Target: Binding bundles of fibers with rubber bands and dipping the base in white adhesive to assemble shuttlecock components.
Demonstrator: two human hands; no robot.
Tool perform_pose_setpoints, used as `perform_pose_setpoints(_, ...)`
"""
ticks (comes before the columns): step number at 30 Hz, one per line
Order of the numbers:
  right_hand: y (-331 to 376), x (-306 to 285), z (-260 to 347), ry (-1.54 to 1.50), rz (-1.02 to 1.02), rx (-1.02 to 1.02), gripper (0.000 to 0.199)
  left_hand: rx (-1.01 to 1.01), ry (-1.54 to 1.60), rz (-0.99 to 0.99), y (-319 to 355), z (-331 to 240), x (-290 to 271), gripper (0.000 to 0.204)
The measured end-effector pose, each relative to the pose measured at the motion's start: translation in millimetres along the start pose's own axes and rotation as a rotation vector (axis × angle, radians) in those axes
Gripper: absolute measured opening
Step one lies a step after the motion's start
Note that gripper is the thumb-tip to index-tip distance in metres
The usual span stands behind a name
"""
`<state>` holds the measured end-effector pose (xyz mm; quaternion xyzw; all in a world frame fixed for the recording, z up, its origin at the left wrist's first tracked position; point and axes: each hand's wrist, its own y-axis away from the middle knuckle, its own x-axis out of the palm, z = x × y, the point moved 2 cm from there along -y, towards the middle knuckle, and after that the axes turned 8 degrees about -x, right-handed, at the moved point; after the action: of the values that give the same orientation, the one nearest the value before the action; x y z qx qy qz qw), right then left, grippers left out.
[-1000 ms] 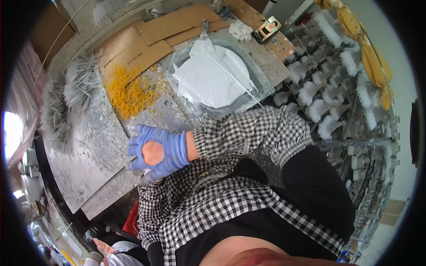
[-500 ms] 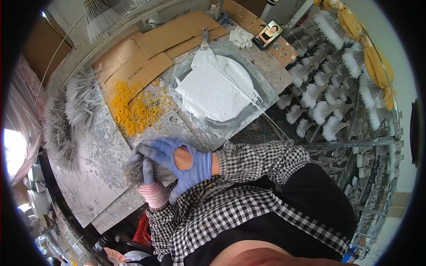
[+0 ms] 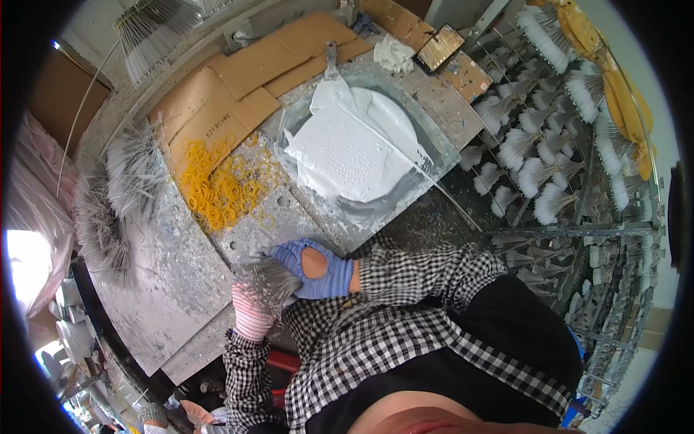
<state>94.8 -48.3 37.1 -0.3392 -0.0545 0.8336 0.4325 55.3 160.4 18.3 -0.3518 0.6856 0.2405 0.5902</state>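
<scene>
At bench edge, 6 o'clock | left hand (image 3: 254, 312) and right hand (image 3: 312, 269) clamped on bristle bundle (image 3: 269, 278) | fingertips hidden | rubber bands (image 3: 220, 189) at 11 o'clock

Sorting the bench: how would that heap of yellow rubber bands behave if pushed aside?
The yellow rubber bands lie as thin loose loops, so they would probably scatter rather than slide together. They look light and floppy. The paint-crusted table may snag some.
</scene>
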Motion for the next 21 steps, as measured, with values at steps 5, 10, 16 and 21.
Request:
perform_pose_setpoints(5, 10, 1, 2, 0.093, 0.029, -0.023, 0.085, -0.273, 0.123, 0.038, -21, -5, -11, 0.049)
perform_pose_setpoints(10, 18, -10, 19, 0.219, -0.014, -0.154, 0.088, -0.356, 0.227, -0.224, -13, -19, -23, 0.042)
perform_pose_setpoints(16, 26, -3, 5, 0.279, 0.051, -0.091, 0.087, -0.23, 0.138, -0.179, -22, -24, -28, 0.049)
perform_pose_setpoints(21, 32, 8, -3, 0.409, 0.115, -0.044, 0.092, -0.261, 0.15, -0.17, -31, -37, -31, 0.046)
